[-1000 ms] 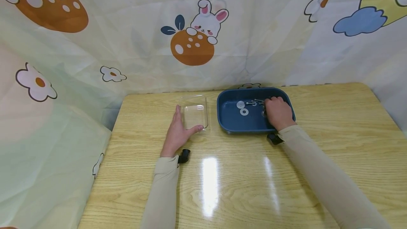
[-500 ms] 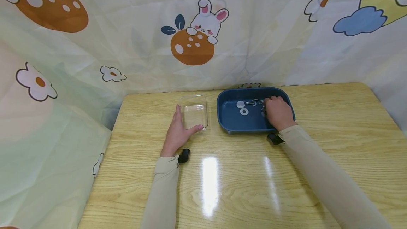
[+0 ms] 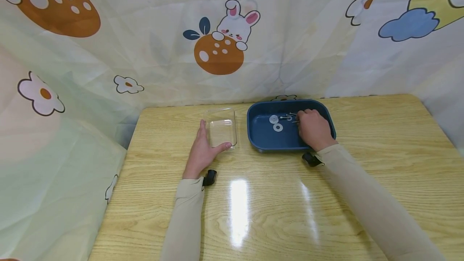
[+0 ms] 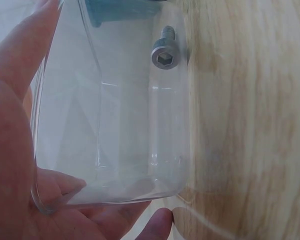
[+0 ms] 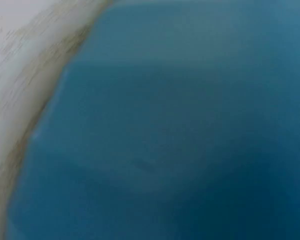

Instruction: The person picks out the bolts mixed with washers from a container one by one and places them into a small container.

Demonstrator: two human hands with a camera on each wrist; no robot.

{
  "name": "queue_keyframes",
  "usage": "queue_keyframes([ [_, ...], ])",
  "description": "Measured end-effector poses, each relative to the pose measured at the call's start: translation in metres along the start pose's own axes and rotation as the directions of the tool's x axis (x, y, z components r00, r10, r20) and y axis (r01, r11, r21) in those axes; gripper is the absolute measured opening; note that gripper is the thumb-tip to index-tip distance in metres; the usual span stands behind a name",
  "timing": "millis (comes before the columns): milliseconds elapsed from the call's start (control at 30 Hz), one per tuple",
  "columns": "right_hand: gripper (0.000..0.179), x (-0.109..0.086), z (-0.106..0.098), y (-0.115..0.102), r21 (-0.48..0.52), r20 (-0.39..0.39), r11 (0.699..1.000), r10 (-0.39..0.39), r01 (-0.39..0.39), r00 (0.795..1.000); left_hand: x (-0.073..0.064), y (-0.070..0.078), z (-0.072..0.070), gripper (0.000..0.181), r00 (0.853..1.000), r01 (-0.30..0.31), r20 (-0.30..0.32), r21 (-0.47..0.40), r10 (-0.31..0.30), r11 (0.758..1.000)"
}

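Observation:
My left hand [image 3: 201, 152] holds a clear plastic box [image 3: 222, 132], fingers along its left side and thumb at its near right corner. Inside the box, the left wrist view shows a socket-head screw [image 4: 165, 49] with a hex recess. My right hand [image 3: 314, 129] reaches down into a blue tray [image 3: 268, 145] with its fingers bent. Close by its fingertips lie several thin metal screws [image 3: 285, 118], one sticking out right beside them. The fingertips themselves are hidden, so a hold cannot be confirmed. The right wrist view shows only blurred blue tray wall [image 5: 155, 125].
Flat washers [image 3: 278, 127] lie left of the screws in the tray. The box and tray stand side by side near the back edge of a wooden table [image 3: 272, 196]. A printed cloth [image 3: 159, 51] hangs behind and to the left.
My right hand has shifted slightly left within the tray, and the screws by its fingertips lie differently. The left hand and the clear box have stayed in place.

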State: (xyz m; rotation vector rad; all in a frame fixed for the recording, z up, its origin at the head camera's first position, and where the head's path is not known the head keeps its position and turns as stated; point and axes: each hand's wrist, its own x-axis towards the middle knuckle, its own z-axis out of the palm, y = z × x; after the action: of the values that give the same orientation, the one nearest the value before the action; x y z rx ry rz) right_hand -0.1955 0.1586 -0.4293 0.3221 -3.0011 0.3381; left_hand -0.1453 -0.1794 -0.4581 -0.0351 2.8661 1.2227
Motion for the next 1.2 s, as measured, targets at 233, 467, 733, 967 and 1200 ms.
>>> queue_keyframes([
  [233,0.014,-0.001,-0.003,-0.007,0.029,-0.037,1.0,-0.007,0.008,0.999,0.0,-0.001,0.001,0.128,1.0,0.002,-0.003,-0.002,-0.002,1.0],
  [467,0.015,-0.006,-0.007,-0.016,0.051,-0.086,0.997,-0.051,0.056,0.995,-0.001,0.001,0.001,0.125,1.0,0.013,0.004,-0.013,-0.013,1.0],
  [733,0.017,-0.007,-0.011,-0.029,0.073,-0.106,0.995,-0.061,0.069,0.992,-0.001,0.0,0.001,0.125,1.0,0.008,0.006,-0.004,-0.008,1.0],
  [967,0.017,-0.009,-0.012,-0.04,0.088,-0.131,0.991,-0.092,0.104,0.987,-0.002,-0.002,0.001,0.127,1.0,0.01,0.011,-0.001,-0.01,1.0],
  [1200,0.017,-0.009,-0.013,-0.054,0.114,-0.155,0.982,-0.129,0.147,0.98,-0.001,-0.002,0.0,0.127,1.0,0.003,0.008,0.006,-0.003,1.0],
])
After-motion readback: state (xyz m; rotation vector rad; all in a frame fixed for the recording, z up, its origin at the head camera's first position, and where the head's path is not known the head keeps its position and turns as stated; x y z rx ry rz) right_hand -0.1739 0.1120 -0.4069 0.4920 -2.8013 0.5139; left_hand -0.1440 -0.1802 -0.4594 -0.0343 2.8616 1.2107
